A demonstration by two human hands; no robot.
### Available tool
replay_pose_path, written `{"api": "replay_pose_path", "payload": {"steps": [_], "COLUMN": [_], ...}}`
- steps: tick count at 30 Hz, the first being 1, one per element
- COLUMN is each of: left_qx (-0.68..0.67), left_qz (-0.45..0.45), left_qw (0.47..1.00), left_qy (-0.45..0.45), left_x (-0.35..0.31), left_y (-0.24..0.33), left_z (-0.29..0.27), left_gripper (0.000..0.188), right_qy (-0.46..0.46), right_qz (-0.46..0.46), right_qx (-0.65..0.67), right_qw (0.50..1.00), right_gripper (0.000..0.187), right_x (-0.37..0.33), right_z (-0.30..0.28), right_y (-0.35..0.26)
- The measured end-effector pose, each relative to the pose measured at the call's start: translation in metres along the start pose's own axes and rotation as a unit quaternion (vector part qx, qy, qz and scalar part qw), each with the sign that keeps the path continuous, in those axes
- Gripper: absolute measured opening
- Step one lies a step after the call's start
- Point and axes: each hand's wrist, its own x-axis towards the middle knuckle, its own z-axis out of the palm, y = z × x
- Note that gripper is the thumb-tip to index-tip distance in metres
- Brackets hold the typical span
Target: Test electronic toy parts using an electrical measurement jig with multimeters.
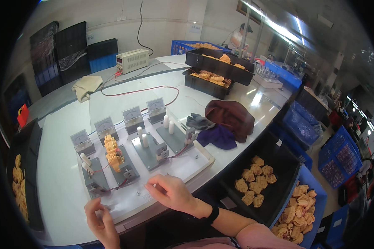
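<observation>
My left hand [100, 222] hovers at the near left corner of a white board [162, 191], its thumb and forefinger curved apart with nothing seen between them. Near the board's front edge, my right hand [172, 194] has loosely bent fingers and appears to hold nothing. Several grey test stations stand on the board, each lined up with an analog panel meter [132, 117]. A yellow plastic part [113, 153] sits on the second station from the left. White pegs [145, 140] rise from the other stations, and a grey clamp block [162, 152] stands at a near end.
Black bins [270, 182] of yellow parts stand at right and far left, with a blue crate [316, 203] beyond. Dark cloths [230, 124] lie right of the board. Behind are a power supply [132, 60] with red leads and stacked black trays [207, 85]. A person works far back.
</observation>
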Motion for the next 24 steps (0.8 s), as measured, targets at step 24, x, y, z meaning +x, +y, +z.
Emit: {"api": "replay_pose_path", "payload": {"steps": [24], "left_qx": [-0.066], "left_qz": [-0.069], "left_qw": [0.995], "left_qy": [-0.002], "left_x": [-0.0006], "left_y": [0.0021], "left_z": [-0.0063], "left_gripper": [0.028], "right_qy": [0.010], "right_qz": [-0.028], "right_qx": [-0.027], "right_qw": [0.999], "right_gripper": [0.011], "right_x": [-0.0013], "right_z": [0.0021], "right_y": [0.0001]}}
